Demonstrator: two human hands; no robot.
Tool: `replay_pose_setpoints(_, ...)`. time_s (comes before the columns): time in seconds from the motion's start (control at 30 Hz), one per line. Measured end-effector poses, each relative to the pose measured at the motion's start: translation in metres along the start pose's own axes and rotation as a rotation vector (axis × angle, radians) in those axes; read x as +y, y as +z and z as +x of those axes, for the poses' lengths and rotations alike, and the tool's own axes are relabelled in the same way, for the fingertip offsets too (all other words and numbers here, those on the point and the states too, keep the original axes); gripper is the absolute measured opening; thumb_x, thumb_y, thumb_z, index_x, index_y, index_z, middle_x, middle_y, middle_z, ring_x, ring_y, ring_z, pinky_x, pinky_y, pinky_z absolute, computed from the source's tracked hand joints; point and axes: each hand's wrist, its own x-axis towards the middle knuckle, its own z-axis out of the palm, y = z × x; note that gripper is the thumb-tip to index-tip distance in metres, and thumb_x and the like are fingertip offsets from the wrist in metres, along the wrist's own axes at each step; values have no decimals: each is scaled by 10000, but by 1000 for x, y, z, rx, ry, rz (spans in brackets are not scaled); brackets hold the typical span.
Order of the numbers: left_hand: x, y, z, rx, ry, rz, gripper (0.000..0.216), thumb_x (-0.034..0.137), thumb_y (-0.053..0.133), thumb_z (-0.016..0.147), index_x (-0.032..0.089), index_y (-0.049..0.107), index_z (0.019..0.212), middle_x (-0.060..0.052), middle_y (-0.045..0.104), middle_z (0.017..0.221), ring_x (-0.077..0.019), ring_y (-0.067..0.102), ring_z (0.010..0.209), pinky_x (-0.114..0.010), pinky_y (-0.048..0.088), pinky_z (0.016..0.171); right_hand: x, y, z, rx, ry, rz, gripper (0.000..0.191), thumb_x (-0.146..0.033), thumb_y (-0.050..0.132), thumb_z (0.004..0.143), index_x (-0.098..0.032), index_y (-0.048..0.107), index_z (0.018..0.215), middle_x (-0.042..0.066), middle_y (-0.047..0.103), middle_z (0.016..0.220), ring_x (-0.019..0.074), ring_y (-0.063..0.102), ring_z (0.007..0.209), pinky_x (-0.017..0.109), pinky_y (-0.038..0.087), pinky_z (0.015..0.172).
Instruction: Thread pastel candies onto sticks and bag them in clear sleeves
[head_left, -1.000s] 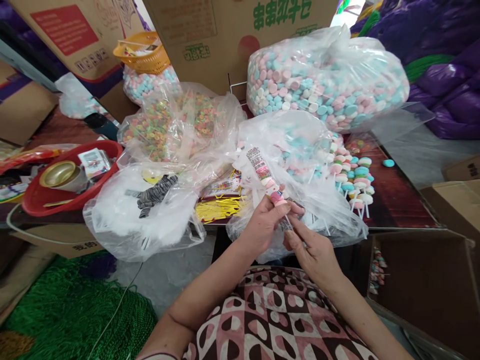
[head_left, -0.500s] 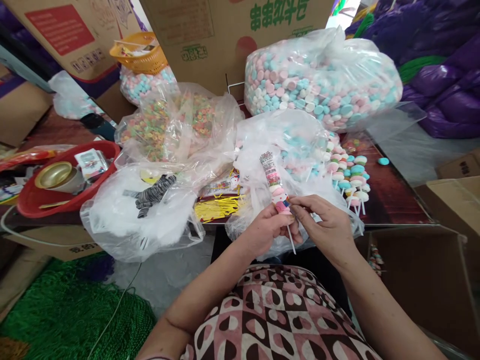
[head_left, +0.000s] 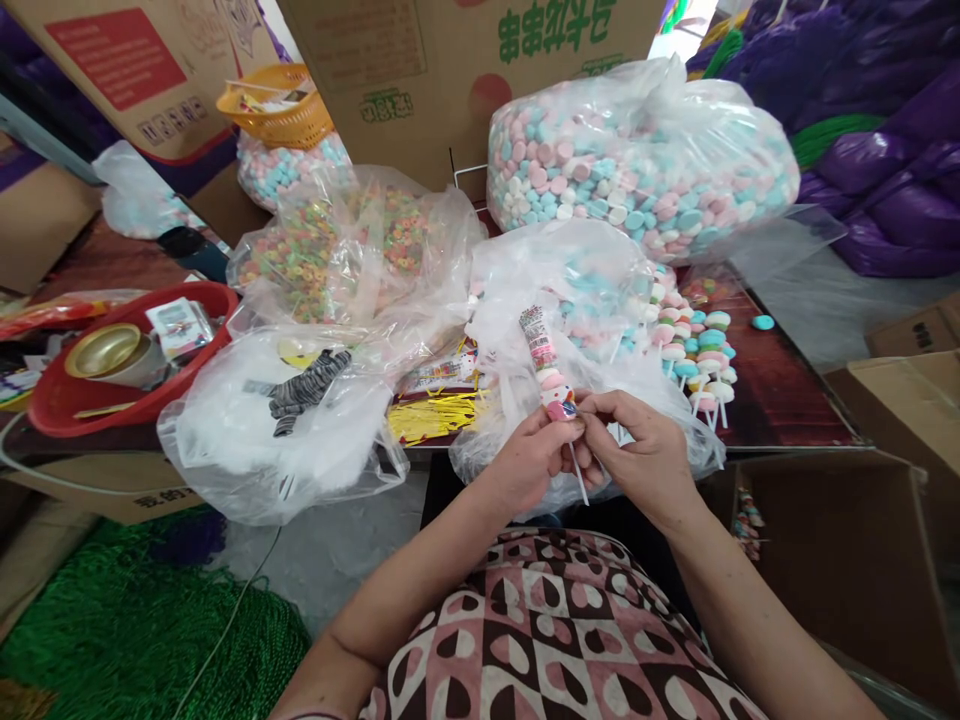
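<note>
A marshmallow skewer [head_left: 551, 378] in a clear printed wrapper points up and away from me, its white stick [head_left: 578, 478] sticking out below. My left hand [head_left: 529, 455] is closed round the wrapper's lower end. Close against it, the thumb and fingers of my right hand [head_left: 641, 450] are pinched together at the wrapper's right side; whatever lies between those fingertips is too small to make out. Under and behind the skewer spreads a clear plastic bag [head_left: 517, 260]. Left of my hands lie gold twist ties [head_left: 435, 415] and a flat printed wrapper [head_left: 442, 372].
Several unwrapped marshmallow skewers [head_left: 712, 360] lie at the right. Behind stand a big bag of marshmallows [head_left: 637, 160] and a bag of gummy rings [head_left: 337, 235]. A red basin [head_left: 45, 400] is on the left. An open carton [head_left: 840, 560] sits below the table's right edge.
My hands and the skewer stay almost in place, with small finger movements at the wrapper's lower end. The whole view has shifted very slightly.
</note>
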Motion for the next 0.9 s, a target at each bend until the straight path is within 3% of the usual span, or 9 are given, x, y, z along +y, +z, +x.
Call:
replay_pose_setpoints(0.17, -4, 2, 1, 134, 57, 35, 372, 467, 689, 772, 186, 593, 997, 50, 554, 592, -101, 511, 464, -230, 449, 467, 10, 4, -3, 172, -357, -356, 110, -141, 566, 848, -215, 631, 799, 16, 700, 739, 171, 666, 708, 284, 501, 659)
replay_pose_setpoints(0.3, -8, 6, 0, 262, 201, 121, 460, 489, 707, 789, 212, 600, 1142, 17, 613, 793, -92, 545, 655, -218, 475, 632, 13, 8, -7, 214, -444, -416, 110, -122, 568, 845, -216, 614, 813, 23, 707, 743, 185, 666, 725, 312, 506, 709)
replay_pose_setpoints(0.43, -13, 8, 0, 319, 360, 178, 363, 450, 682, 830, 221, 632, 1107, -13, 650, 949, -118, 577, 854, -233, 468, 791, 7, 11, -16, 197, -290, -258, 91, -156, 547, 896, -216, 615, 895, 27, 691, 815, 170, 655, 752, 297, 512, 708)
replay_pose_setpoints(0.63, -17, 6, 0, 355, 423, 125, 317, 471, 613, 883, 239, 621, 1097, 7, 640, 861, -106, 557, 828, -236, 429, 859, 2, 7, -40, 139, 6, -97, 118, -263, 564, 904, -211, 635, 982, 28, 683, 856, 159, 621, 704, 281, 506, 678)
replay_pose_setpoints(0.8, -14, 6, 0, 317, 302, 97, 356, 522, 630, 849, 226, 639, 1046, -29, 666, 959, -129, 579, 858, -235, 458, 782, 2, 16, -46, -154, 239, 197, 213, -364, 571, 890, -192, 678, 956, 48, 699, 811, 186, 630, 706, 291, 500, 639)
replay_pose_setpoints(0.9, -9, 9, -1, 296, 219, 99, 396, 547, 632, 835, 202, 641, 1030, -43, 667, 924, -132, 591, 811, -232, 470, 727, 2, 25, -43, -144, 335, 354, 231, -408, 601, 866, -188, 666, 844, 23, 627, 690, 158, 544, 608, 267, 449, 552)
